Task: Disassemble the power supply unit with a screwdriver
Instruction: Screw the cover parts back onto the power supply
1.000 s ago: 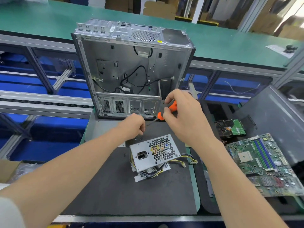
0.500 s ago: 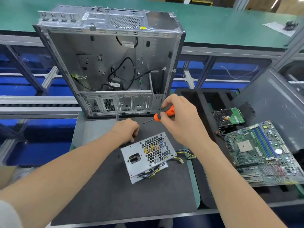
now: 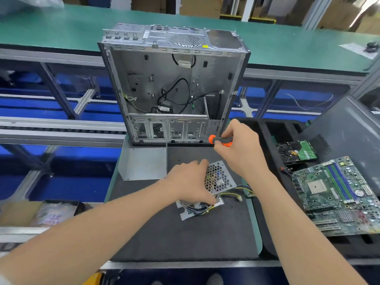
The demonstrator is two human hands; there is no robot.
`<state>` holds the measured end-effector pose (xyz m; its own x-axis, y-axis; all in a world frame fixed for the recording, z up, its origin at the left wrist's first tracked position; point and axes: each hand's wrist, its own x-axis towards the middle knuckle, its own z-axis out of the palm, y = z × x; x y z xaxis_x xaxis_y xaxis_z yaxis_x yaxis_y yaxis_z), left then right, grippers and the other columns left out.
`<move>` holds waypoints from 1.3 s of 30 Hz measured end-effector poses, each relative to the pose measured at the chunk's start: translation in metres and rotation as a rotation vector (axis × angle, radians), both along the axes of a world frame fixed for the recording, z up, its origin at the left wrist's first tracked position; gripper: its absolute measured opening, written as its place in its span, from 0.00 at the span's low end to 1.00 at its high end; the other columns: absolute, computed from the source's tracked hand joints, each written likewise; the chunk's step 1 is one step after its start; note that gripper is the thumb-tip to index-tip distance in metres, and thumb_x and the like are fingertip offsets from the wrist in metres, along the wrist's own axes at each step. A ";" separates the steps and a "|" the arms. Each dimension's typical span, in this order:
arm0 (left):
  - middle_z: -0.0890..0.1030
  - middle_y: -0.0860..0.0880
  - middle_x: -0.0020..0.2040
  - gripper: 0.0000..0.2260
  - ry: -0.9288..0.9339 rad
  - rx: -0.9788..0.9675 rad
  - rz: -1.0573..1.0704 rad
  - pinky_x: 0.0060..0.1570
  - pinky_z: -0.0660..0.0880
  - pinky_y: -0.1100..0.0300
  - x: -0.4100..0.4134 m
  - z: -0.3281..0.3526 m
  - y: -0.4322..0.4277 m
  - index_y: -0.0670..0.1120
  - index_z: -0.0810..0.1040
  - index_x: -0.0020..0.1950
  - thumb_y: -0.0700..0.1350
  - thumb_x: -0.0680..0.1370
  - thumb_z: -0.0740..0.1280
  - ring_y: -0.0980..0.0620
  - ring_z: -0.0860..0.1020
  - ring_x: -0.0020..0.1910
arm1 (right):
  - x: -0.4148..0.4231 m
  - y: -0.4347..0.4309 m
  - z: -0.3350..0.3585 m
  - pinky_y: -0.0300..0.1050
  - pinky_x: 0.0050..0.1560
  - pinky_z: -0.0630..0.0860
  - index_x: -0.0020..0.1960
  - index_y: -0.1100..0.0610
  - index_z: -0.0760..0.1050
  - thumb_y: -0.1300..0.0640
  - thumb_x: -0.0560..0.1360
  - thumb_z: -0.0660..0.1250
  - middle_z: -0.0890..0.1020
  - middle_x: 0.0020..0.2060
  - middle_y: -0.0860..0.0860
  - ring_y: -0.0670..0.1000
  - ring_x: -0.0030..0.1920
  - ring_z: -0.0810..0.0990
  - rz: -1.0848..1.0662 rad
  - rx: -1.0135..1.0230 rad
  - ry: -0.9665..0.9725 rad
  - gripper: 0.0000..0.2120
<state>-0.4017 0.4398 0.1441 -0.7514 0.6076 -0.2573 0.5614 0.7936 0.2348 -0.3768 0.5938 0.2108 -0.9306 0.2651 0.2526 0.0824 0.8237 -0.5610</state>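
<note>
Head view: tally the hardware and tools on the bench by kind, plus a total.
Computer case: 1
Power supply unit: 1
Motherboard: 1
Hard drive: 1
Screwdriver: 1
Bent metal sheet: 1
Dark side panel: 1
Total: 7

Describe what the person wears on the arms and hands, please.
The left hand and right hand are bare: no gloves, rings or watch visible. The forearms are bare too. Only a bit of white sleeve shows on the left arm, at the picture's lower left corner.

We note open grey steel computer case (image 3: 156,79) upright on black foam mat (image 3: 185,239); green motherboard (image 3: 337,194), green-backed hard drive (image 3: 296,152) at right.
</note>
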 end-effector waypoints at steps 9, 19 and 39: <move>0.81 0.57 0.44 0.29 -0.429 0.369 0.406 0.37 0.74 0.57 -0.011 -0.010 -0.026 0.55 0.77 0.48 0.74 0.58 0.72 0.57 0.79 0.43 | 0.025 0.009 0.003 0.40 0.36 0.71 0.44 0.54 0.73 0.55 0.72 0.74 0.82 0.42 0.46 0.47 0.42 0.77 -0.135 -0.190 0.088 0.09; 0.80 0.48 0.37 0.31 -1.092 0.816 0.768 0.46 0.74 0.50 0.019 -0.073 -0.044 0.46 0.80 0.60 0.63 0.64 0.79 0.46 0.78 0.38 | 0.035 0.016 -0.018 0.48 0.40 0.78 0.44 0.52 0.72 0.55 0.71 0.73 0.84 0.41 0.45 0.49 0.42 0.82 -0.153 -0.305 0.001 0.09; 0.80 0.54 0.29 0.18 -0.330 0.471 0.422 0.32 0.76 0.66 0.003 -0.063 -0.061 0.47 0.78 0.34 0.52 0.81 0.72 0.59 0.80 0.29 | 0.040 -0.015 -0.074 0.52 0.64 0.75 0.69 0.50 0.76 0.50 0.77 0.69 0.68 0.62 0.53 0.56 0.61 0.77 0.313 0.132 -0.648 0.21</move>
